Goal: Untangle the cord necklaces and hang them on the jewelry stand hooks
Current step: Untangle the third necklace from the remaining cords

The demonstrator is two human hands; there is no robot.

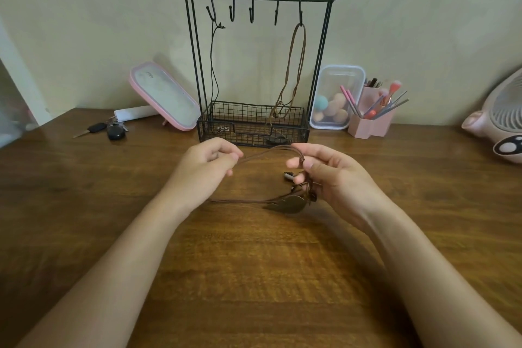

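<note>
Wooden surface (254,277) fills the near view, with two bare forearms reaching forward over it. The left hand (207,162) pinches a brown cord necklace (265,151) between thumb and forefinger. The right hand (324,169) pinches the same cord at a knot, and more strands hang tangled across its curled fingers. The cord runs in a shallow arc from one hand to the other, raised above the wood. Under the right hand a dark leaf-shaped pendant (285,203) lies at the end of the strands, low against the surface.

Just beyond the hands stands a black wire jewelry stand (319,59) with a mesh basket (245,116) at its foot and five hooks along its top bar. A black cord necklace (213,65) hangs from the leftmost hook (211,10), and a second brown necklace (299,65) from the rightmost hook (300,13), both trailing into the basket.

Left of the stand lie keys (113,130) and a tilted pink mirror (163,96). To its right are a clear box (336,99) of sponges, a pink brush holder (370,121) and a pink fan (502,116).
</note>
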